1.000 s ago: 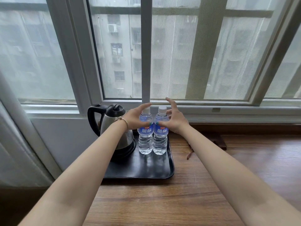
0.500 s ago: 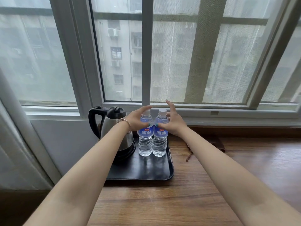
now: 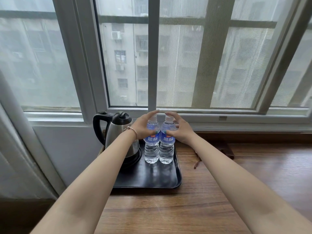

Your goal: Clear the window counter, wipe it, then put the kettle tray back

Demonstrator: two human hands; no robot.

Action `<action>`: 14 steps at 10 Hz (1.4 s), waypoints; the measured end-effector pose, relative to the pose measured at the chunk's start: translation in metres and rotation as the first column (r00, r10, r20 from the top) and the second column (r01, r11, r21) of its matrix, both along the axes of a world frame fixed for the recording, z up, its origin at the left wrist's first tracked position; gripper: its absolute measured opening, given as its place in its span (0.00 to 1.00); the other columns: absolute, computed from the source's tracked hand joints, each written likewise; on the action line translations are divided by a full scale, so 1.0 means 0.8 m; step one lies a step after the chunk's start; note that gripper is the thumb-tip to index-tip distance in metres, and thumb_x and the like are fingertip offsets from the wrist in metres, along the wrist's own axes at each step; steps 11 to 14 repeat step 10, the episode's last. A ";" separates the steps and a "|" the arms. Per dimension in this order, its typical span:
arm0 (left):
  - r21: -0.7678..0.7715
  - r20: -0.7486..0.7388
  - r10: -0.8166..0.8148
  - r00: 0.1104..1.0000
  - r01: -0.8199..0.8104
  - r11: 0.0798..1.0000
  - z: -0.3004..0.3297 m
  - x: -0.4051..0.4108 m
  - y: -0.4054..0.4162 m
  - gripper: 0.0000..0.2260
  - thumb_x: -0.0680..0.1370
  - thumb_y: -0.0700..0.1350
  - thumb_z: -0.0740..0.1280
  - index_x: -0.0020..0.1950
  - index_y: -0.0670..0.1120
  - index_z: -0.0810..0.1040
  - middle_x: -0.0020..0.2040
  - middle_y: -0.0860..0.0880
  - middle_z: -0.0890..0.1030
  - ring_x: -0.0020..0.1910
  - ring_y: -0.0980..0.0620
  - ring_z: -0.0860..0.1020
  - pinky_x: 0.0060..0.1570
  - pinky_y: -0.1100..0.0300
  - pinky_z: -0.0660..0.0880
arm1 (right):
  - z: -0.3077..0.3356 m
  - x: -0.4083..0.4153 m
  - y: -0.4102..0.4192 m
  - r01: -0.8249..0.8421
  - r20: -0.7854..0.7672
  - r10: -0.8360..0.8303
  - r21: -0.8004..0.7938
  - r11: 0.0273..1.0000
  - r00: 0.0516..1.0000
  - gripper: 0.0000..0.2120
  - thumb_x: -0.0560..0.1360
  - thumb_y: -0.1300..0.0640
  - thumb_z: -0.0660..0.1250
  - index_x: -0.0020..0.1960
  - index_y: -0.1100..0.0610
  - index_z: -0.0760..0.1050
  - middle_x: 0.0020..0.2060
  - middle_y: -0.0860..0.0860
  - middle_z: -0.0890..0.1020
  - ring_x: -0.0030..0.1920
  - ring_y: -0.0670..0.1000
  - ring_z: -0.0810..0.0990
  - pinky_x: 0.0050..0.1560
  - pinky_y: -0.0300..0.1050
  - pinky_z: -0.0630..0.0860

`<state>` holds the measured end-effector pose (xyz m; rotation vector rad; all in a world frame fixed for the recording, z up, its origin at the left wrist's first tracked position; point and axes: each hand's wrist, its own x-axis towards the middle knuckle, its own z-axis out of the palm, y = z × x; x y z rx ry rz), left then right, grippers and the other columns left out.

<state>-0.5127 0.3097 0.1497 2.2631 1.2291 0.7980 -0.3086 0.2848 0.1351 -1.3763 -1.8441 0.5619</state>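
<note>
From the head view, the left hand curls around the left bottle and the right hand around the right bottle, both upright beside the kettle on the black tray at the wooden counter left end.

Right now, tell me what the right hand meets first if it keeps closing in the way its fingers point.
The right hand points left, toward the right-hand water bottle. Its thumb already seems to touch the blue label, so that bottle comes first. Whether the curled fingers touch the cap is unclear from this angle.
</note>
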 end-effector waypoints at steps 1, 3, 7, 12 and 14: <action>-0.001 0.128 -0.001 0.992 0.001 1.000 -0.005 -0.005 -0.005 0.33 0.69 0.40 0.75 0.70 0.54 0.66 0.70 0.49 0.68 0.69 0.48 0.67 0.66 0.52 0.69 | -0.005 0.007 -0.003 -0.041 -0.013 0.041 -0.007 0.999 0.999 0.38 0.68 0.60 0.76 0.72 0.40 0.64 0.68 0.43 0.70 0.65 0.53 0.73 0.66 0.53 0.73; -0.094 0.238 -0.024 0.971 0.048 0.994 -0.012 -0.011 -0.011 0.32 0.69 0.37 0.75 0.58 0.69 0.66 0.66 0.50 0.69 0.72 0.45 0.66 0.64 0.43 0.72 | -0.009 0.007 0.000 -0.057 -0.042 0.057 -0.014 0.998 0.998 0.39 0.67 0.63 0.76 0.70 0.39 0.64 0.67 0.44 0.71 0.67 0.48 0.69 0.65 0.54 0.73; -0.077 0.167 -0.019 0.986 0.032 0.997 -0.013 -0.010 -0.008 0.30 0.71 0.37 0.73 0.67 0.56 0.64 0.67 0.44 0.68 0.71 0.47 0.66 0.59 0.55 0.72 | -0.011 0.002 0.000 -0.066 -0.073 0.066 -0.003 0.998 0.995 0.38 0.69 0.65 0.73 0.71 0.42 0.63 0.70 0.45 0.68 0.70 0.50 0.66 0.68 0.52 0.70; -0.002 -0.071 0.031 0.997 -0.031 1.000 0.017 0.006 -0.006 0.33 0.72 0.47 0.71 0.74 0.57 0.62 0.76 0.49 0.58 0.75 0.49 0.56 0.71 0.55 0.58 | -0.002 0.002 -0.009 -0.073 -0.060 0.069 -0.061 0.995 0.996 0.42 0.70 0.60 0.73 0.77 0.43 0.56 0.75 0.51 0.63 0.73 0.51 0.63 0.72 0.50 0.63; -0.002 -0.071 0.031 0.997 -0.031 1.000 0.017 0.006 -0.006 0.33 0.72 0.47 0.71 0.74 0.57 0.62 0.76 0.49 0.58 0.75 0.49 0.56 0.71 0.55 0.58 | -0.002 0.002 -0.009 -0.073 -0.060 0.069 -0.061 0.995 0.996 0.42 0.70 0.60 0.73 0.77 0.43 0.56 0.75 0.51 0.63 0.73 0.51 0.63 0.72 0.50 0.63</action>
